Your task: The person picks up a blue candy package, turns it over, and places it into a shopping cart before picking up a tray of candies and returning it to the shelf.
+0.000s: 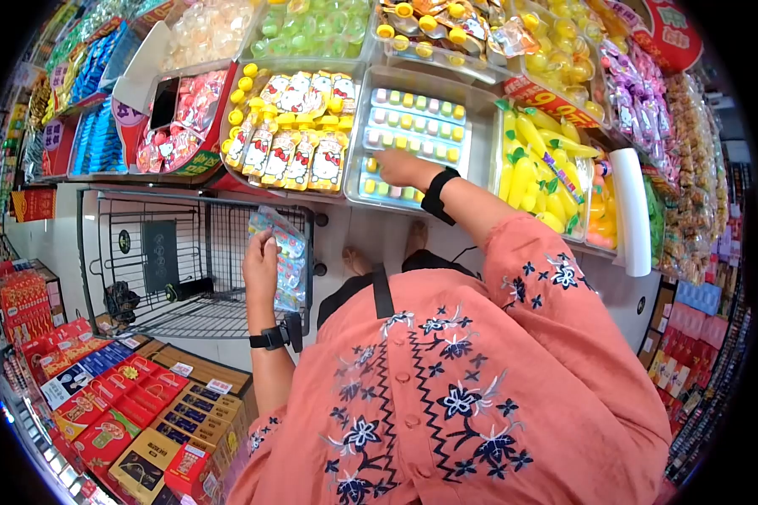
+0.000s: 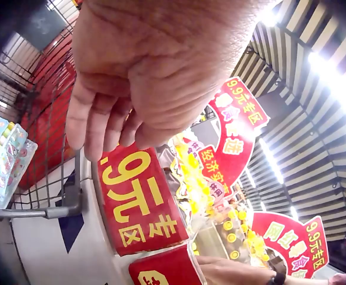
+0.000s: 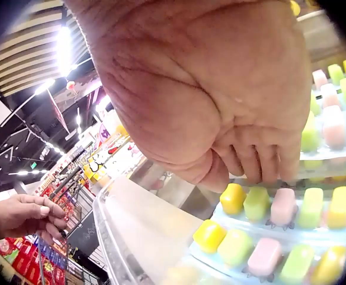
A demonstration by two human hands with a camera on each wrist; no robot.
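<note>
My right hand (image 1: 404, 171) reaches into a clear plastic bin (image 1: 477, 164) of candy packs (image 1: 413, 122), pastel yellow, green and pink pieces set in rows. Its curled fingers and thumb grip the edge of one candy pack (image 3: 282, 205) in the right wrist view, the fingertips partly hidden behind the pieces. My left hand (image 1: 261, 265) hangs over the shopping cart with loosely bent fingers and nothing in them. Just beside it in the head view, several similar packs (image 1: 290, 268) lie at the cart's right end; the left wrist view shows these packs (image 2: 7, 154) apart from the fingers.
The wire shopping cart (image 1: 202, 316) stands left of my feet. Left of the clear bin are cartoon-cat pouches (image 1: 299, 160) with yellow caps, and right of it banana-shaped packs (image 1: 539, 160). A white roll (image 1: 630, 210) stands at the display's right. Red gift boxes (image 1: 135, 391) sit lower left.
</note>
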